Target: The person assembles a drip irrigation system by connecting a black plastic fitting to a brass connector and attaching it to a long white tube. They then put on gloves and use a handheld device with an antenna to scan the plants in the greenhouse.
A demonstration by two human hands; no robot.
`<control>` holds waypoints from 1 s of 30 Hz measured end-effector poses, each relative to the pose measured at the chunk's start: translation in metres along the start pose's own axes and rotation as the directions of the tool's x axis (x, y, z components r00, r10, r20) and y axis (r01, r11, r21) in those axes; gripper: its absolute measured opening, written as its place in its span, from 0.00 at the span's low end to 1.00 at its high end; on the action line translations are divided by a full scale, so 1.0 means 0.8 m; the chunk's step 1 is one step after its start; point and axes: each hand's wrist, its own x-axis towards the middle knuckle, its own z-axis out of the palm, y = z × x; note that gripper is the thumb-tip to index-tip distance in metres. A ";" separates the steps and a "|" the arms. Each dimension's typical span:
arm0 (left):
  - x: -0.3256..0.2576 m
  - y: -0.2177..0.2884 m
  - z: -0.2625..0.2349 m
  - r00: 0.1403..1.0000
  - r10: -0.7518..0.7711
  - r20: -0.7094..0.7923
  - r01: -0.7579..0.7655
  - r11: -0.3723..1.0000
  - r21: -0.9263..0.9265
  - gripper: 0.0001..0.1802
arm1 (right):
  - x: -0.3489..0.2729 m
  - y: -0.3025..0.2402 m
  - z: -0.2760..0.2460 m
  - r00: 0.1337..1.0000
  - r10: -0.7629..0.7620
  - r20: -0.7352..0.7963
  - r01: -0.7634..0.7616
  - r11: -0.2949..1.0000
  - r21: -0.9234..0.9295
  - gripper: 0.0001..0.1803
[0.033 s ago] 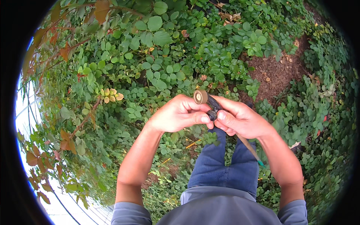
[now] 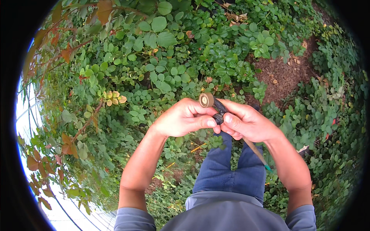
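Observation:
In front of my legs, both hands meet at a dark fitting (image 2: 220, 106) with a brown round end piece (image 2: 206, 100), pale at its centre. My left hand (image 2: 187, 118) is closed, with thumb and fingers pinching a small black ridged round part (image 2: 218, 118) beside the fitting. My right hand (image 2: 248, 120) is closed round the fitting from the other side, its thumb close to the left thumb. From under the right hand a thin tan rod (image 2: 254, 149) slants down toward my right forearm and ends in a green tip (image 2: 268, 167). Fingers hide how these parts join.
Dense green leafy plants (image 2: 165, 73) surround me. Reddish-leaved branches (image 2: 69, 146) reach in from the left. A patch of brown mulch (image 2: 285, 79) lies ahead to the right. My legs in blue jeans (image 2: 216, 169) stand among the leaves.

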 end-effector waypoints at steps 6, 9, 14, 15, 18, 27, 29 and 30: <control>-0.002 0.005 0.006 0.999 0.054 -0.007 -0.053 0.993 0.105 0.13 | 0.003 -0.003 -0.001 1.000 0.013 0.027 -0.015 0.997 0.082 0.31; -0.001 0.002 0.003 0.999 0.044 -0.014 -0.041 0.981 0.190 0.12 | 0.006 -0.001 -0.001 1.000 -0.014 0.014 0.013 0.997 0.070 0.31; -0.001 0.009 0.009 0.994 -0.028 -0.104 0.040 0.992 0.119 0.12 | 0.009 -0.001 0.001 0.999 -0.048 -0.008 0.049 0.998 0.042 0.32; -0.002 0.010 0.011 0.993 -0.034 -0.115 0.046 0.994 0.096 0.12 | 0.010 0.001 0.001 0.998 -0.069 -0.008 0.069 0.997 0.031 0.32; -0.004 0.023 0.017 0.983 -0.097 -0.154 0.118 0.984 0.133 0.12 | 0.011 0.004 0.003 0.996 -0.092 -0.018 0.092 0.996 0.018 0.32; -0.007 0.006 0.026 0.982 0.152 -0.111 -0.150 0.988 0.030 0.12 | 0.000 -0.014 0.015 0.999 -0.049 0.007 0.049 0.999 0.004 0.34; -0.011 0.010 0.030 0.990 0.015 -0.139 -0.023 0.998 -0.060 0.13 | -0.001 -0.017 0.010 0.999 -0.032 0.014 0.032 0.999 0.003 0.34; -0.011 0.012 0.032 0.988 -0.054 -0.147 0.038 0.993 -0.107 0.13 | -0.002 -0.016 0.008 1.000 -0.025 0.013 0.025 1.000 0.001 0.34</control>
